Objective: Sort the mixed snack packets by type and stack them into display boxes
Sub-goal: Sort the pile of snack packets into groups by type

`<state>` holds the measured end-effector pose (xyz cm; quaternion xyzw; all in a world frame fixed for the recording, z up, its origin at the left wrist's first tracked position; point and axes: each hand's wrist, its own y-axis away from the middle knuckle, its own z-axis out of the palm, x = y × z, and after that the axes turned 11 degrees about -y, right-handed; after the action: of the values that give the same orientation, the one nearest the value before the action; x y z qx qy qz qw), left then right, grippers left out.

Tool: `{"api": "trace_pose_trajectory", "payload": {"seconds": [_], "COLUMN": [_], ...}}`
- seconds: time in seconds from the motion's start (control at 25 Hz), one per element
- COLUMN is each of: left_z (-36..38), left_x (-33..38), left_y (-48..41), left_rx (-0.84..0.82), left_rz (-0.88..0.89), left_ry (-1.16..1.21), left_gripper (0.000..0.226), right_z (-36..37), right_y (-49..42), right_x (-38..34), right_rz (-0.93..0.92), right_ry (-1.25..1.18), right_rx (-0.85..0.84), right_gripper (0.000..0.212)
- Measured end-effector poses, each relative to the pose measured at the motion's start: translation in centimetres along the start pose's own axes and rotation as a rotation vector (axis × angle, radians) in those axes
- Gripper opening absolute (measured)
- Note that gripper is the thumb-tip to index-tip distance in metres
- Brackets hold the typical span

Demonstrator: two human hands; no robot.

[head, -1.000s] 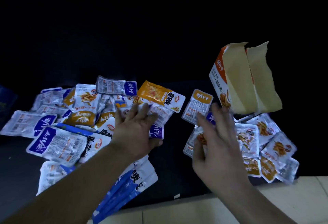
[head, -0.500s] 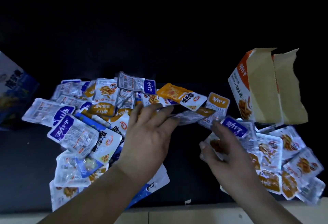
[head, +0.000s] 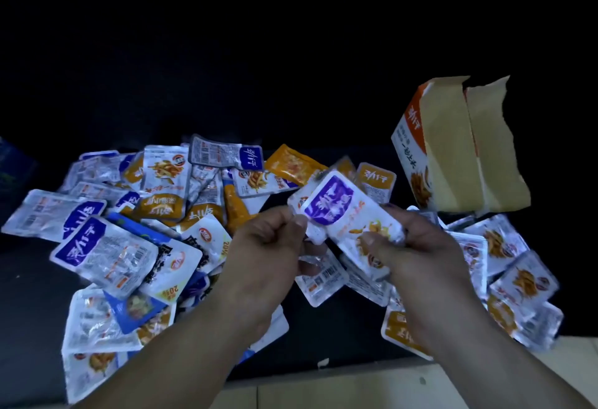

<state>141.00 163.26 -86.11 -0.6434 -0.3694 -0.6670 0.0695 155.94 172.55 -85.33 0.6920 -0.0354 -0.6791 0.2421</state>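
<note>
Both hands hold up a small stack of purple-label snack packets [head: 343,214] above the dark table. My left hand [head: 268,246] pinches the stack's left edge with thumb and fingers. My right hand [head: 417,246] grips its right end, thumb on top. A big mixed pile of packets [head: 136,230], purple, orange and blue, lies to the left. A smaller group of orange-print packets [head: 504,276] lies to the right, below an open orange display box [head: 453,146] with torn flaps.
The dark table [head: 323,337] ends at a pale tiled edge [head: 356,389] along the bottom. A dim blue box [head: 13,162] shows at the far left. Everything beyond the packets is black.
My left hand has left the pile and my right hand has lifted its purple packet; both now meet in the middle, holding the packets together above the table.
</note>
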Motion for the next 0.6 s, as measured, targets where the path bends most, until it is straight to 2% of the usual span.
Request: {"api": "trace_pose_trajectory", "payload": {"seconds": [0.08,0.16,0.2,0.24,0.28,0.36,0.4,0.44,0.48,0.52,0.6], "left_z": [0.0,-0.1,-0.1,-0.1,-0.3,-0.5,-0.5,-0.4,-0.2,0.3,1.3], "left_x": [-1.1,-1.8,-2.2,-2.6,-3.1,-3.6,-3.6,-3.9,-4.4,-4.6,-5.0], "left_y": [-0.3,-0.2,0.1,0.3,0.3,0.4,0.6,0.7,0.9,1.1,1.7], "left_rx": [-0.016,-0.146,-0.222,-0.25,-0.196,0.049,0.117,0.137,0.124,0.081,-0.041], "left_rz": [-0.089,-0.218,-0.25,-0.221,-0.113,0.204,0.279,0.318,0.34,0.346,0.362], "left_ry": [-0.112,-0.286,-0.417,-0.585,-0.771,-1.002,-1.029,-0.999,-0.923,-0.863,-0.768], "left_gripper": [0.014,0.017,0.019,0.021,0.023,0.01,0.012,0.026,0.034,0.039,0.049], "right_z": [-1.7,-3.1,-3.5,-3.5,-3.2,-2.1,-1.5,-1.1,-1.1,-1.3,-1.9], "right_y": [-0.6,-1.2,-1.3,-1.2,-0.9,-0.3,0.0,0.1,0.1,-0.1,-0.5], "right_x": [-0.1,0.5,1.1,1.6,2.3,3.9,4.7,5.6,6.5,7.3,8.1], "right_rz": [-0.074,-0.139,-0.166,-0.241,-0.371,-0.617,-0.634,-0.599,-0.557,-0.54,-0.582], "right_ry": [0.046,0.15,0.278,0.466,0.652,0.812,0.814,0.819,0.832,0.862,0.969], "right_rx": [0.14,0.22,0.243,0.253,0.232,0.002,-0.182,-0.347,-0.453,-0.494,-0.428], "right_gripper": [0.031,0.038,0.047,0.059,0.07,0.073,0.07,0.067,0.064,0.061,0.061]}}
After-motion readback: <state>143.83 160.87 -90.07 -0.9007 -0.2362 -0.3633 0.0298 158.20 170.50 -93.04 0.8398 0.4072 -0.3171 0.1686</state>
